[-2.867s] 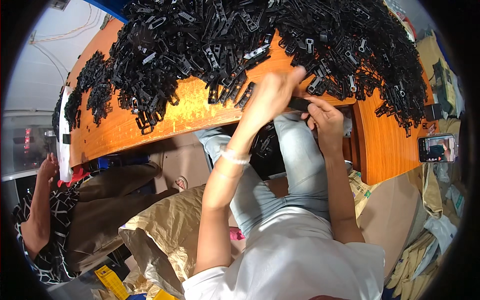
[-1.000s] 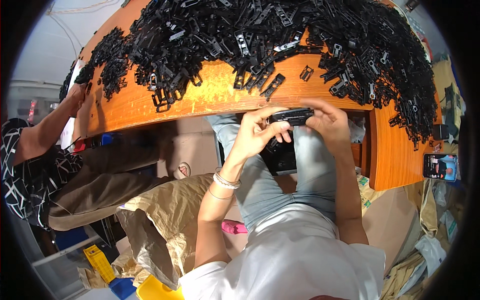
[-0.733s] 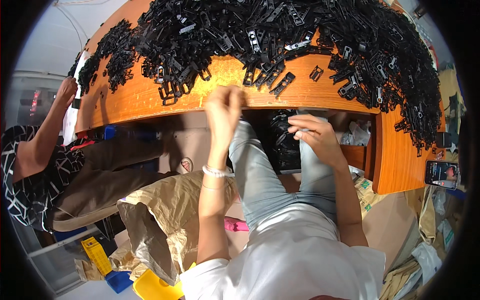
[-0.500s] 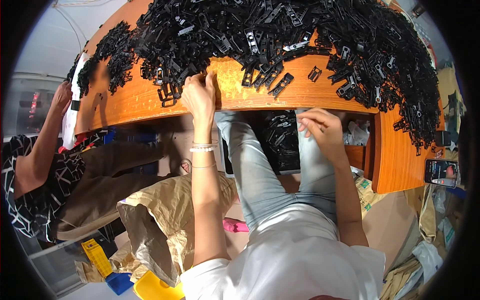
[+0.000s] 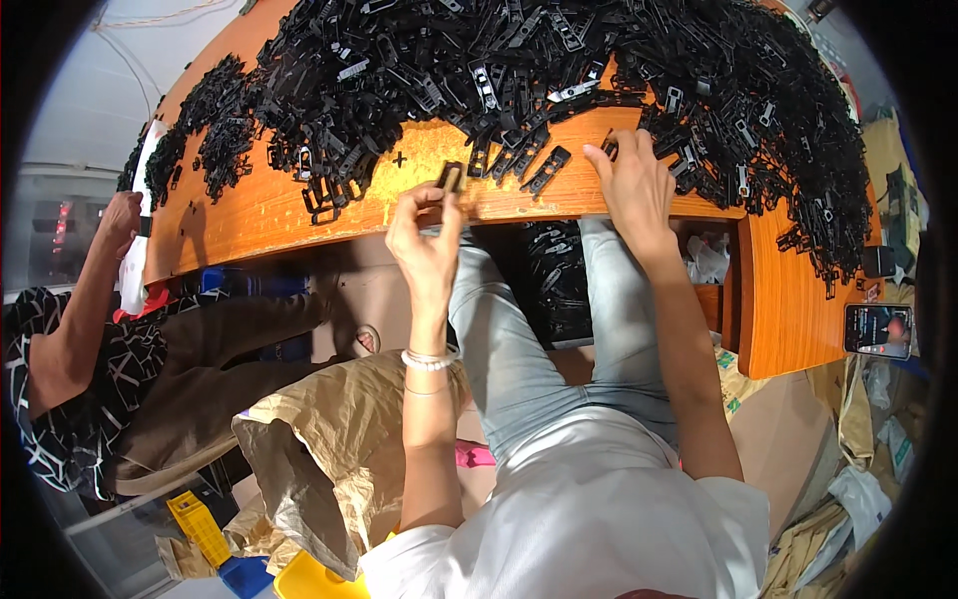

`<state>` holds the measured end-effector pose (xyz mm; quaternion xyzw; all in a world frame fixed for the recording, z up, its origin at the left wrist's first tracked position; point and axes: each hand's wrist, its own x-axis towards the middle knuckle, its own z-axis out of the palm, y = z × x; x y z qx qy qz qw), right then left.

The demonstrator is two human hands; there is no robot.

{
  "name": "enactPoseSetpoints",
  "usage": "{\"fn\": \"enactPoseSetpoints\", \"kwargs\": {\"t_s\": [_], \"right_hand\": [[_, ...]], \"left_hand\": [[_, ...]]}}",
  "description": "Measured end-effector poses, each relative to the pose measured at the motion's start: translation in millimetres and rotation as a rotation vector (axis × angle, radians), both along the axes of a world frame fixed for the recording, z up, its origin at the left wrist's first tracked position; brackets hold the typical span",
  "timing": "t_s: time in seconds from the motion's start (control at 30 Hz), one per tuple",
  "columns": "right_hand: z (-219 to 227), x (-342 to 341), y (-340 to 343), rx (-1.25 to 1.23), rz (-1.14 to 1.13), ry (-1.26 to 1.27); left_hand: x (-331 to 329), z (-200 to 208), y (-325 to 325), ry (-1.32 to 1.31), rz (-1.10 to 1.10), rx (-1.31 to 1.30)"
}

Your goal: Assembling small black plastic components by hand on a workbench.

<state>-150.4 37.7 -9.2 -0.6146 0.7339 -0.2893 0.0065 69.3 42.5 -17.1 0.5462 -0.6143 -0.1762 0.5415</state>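
Countless black clips (image 5: pixel 559 70) on orange table (image 5: pixel 259 205), left hand (image 5: pixel 427 240) grip pinching one, right hand (image 5: pixel 634 185) released

Orange wood-grain bench (image 5: pixel 299 205), L-shaped, wrapping round to the right side. Crumpled brown paper sack (image 5: pixel 319 439) on the floor beneath it. Yellow and blue plastic bins (image 5: pixel 205 529) at lower left. Cardboard sheets (image 5: pixel 788 449) lower right. Pale wall (image 5: pixel 90 100) at upper left. Even, bright lighting.
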Motion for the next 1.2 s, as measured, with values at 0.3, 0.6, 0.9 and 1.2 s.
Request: {"fn": "enactPoseSetpoints", "kwargs": {"t_s": [0.3,0.6,0.9,1.2], "right_hand": [[6.8,-3.4,15.8,-0.047,0.161,-0.205],[28.6,8.4,59.5,-0.154,0.685,-0.621],[43.6,1.7,65.4,-0.263,0.819,-0.555],[42.1,1.4,58.9,-0.378,0.800,-0.184]], "left_hand": [[-33.3,14.2,18.5,0.166,-0.387,0.085],[-32.7,8.0,25.3,1.103,-0.880,0.550],[-33.3,2.5,17.2,1.236,-1.050,0.688],[-44.5,17.6,24.5,1.123,-1.184,0.831]]}}
